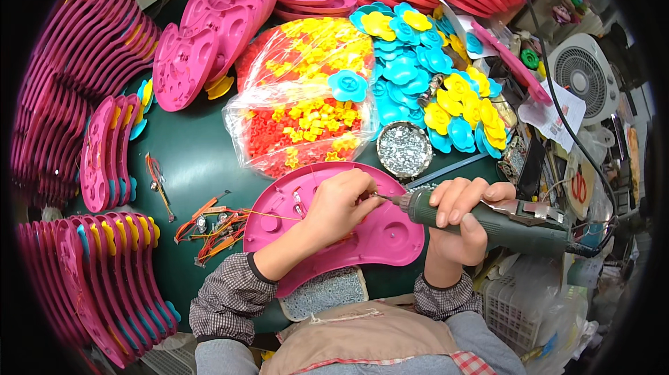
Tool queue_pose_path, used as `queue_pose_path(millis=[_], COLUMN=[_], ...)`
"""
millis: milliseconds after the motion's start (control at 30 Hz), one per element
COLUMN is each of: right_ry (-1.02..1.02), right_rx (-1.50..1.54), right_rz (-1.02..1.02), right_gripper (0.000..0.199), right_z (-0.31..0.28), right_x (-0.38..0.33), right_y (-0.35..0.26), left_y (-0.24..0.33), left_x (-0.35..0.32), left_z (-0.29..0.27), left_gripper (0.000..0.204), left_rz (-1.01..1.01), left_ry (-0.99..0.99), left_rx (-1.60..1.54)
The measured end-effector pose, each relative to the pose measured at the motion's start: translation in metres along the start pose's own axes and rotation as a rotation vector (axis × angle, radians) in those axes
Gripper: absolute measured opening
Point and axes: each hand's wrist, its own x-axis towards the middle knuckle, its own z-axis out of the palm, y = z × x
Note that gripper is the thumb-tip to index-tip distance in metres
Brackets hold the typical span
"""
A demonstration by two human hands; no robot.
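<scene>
A bright pink curved plastic shell (pixel 327 263) lies hollow side up on the green table in front of me. My right hand (pixel 463 211) is wrapped round a dark green electric screwdriver (pixel 519 228), held almost level with its bit pointing left over the shell. At the bit's tip, the thumb and fingertips of my left hand (pixel 341 201) are pinched together; what they hold is too small to make out. My left wrist crosses the shell and hides part of its inside. Thin wires (pixel 296 216) run into the shell from its left side.
Wired parts (pixel 216 225) lie left of the shell. Beyond it are a bag of red and yellow pieces (pixel 300 124), a round tin of screws (pixel 404 150) and blue and yellow flower shapes (pixel 408 65). Stacked pink shells (pixel 104 263) line the left. A black cord (pixel 550 82) hangs right.
</scene>
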Motion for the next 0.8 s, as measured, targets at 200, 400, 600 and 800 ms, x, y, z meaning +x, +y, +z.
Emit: queue_pose_path(millis=[200,400,600,800], right_ry=[-0.041,-0.026,0.010,-0.005], right_rx=[0.015,0.036,0.038,-0.194], right_rz=[-0.003,0.033,0.034,-0.088], right_gripper=[0.043,0.044,0.042,0.041], right_z=[-0.001,-0.001,-0.007,-0.026], right_x=[-0.002,-0.002,-0.001,0.007], right_y=[-0.009,-0.013,-0.015,0.002], left_y=[0.003,0.006,0.005,0.000], left_x=[0.000,0.000,0.006,0.050], left_z=[0.000,0.003,0.008,0.006], left_gripper=[0.029,0.033,0.031,0.034], left_rz=[0.110,0.101,0.375,0.450], left_ry=[0.011,0.043,0.115,-0.051], left_rx=[0.100,0.085,0.266,0.317])
